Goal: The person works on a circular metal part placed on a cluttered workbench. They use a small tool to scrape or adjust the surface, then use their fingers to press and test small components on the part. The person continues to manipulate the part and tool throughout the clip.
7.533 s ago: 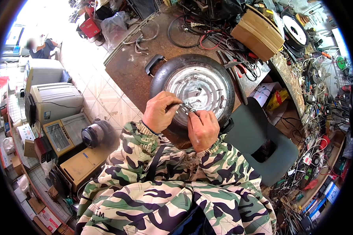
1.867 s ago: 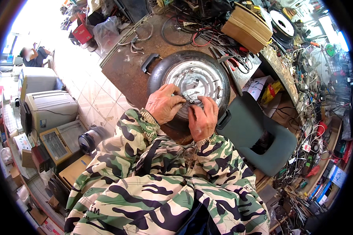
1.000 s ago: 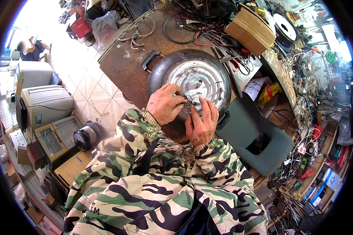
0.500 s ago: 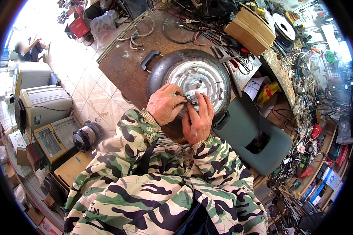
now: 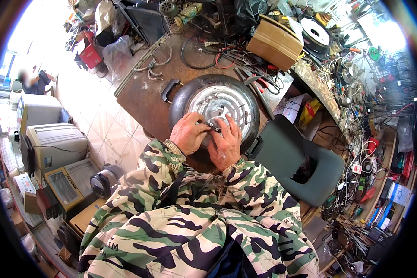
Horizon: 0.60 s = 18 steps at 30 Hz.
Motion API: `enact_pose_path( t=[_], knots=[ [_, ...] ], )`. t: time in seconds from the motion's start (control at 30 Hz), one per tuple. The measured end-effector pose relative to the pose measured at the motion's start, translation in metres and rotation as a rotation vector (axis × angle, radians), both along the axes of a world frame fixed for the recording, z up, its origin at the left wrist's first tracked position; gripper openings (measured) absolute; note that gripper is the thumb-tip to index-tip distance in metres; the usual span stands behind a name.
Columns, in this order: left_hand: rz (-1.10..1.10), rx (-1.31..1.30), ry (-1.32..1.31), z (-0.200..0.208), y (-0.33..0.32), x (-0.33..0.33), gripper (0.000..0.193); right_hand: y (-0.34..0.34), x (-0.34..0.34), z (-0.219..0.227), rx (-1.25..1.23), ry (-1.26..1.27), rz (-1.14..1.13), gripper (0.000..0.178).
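Together, the left hand [image 5: 188, 134] and right hand [image 5: 225, 145] pinch a small dark part [image 5: 211, 126] between closed fingertips over the wheel [image 5: 217, 104] on the brown table [image 5: 143, 95]; hands sit closer than before.

Rusty brown metal workbench [image 5: 148, 99]. On it: motor wheel [image 5: 216, 109] with black tyre lying flat near the front edge, loose black handle [image 5: 169, 89] just left of it, coiled black cable [image 5: 197, 51] behind, tangled wires and pliers [image 5: 259, 81] at right, cardboard box [image 5: 274, 44] at far right corner.
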State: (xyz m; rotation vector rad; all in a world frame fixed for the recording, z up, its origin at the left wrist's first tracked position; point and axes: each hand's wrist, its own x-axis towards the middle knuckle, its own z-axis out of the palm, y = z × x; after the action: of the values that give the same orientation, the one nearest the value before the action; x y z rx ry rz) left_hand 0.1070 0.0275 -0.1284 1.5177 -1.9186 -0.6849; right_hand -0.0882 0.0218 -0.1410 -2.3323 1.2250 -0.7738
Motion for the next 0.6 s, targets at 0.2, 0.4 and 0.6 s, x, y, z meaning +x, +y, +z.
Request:
enact_pose_path(
  t=[0.2,0.4,0.6],
  knots=[
    [0.004,-0.022,-0.012,-0.001,-0.009,-0.005,0.018,-0.012,-0.01,-0.004,0.0,0.02,0.026,0.029],
    [0.03,-0.032,0.025,-0.006,0.005,-0.002,0.024,0.003,-0.011,0.0,0.018,0.011,0.016,0.032],
    [-0.019,-0.02,-0.07,0.002,0.004,-0.001,0.025,0.002,-0.01,-0.012,-0.049,-0.005,0.011,0.031]
  ],
)
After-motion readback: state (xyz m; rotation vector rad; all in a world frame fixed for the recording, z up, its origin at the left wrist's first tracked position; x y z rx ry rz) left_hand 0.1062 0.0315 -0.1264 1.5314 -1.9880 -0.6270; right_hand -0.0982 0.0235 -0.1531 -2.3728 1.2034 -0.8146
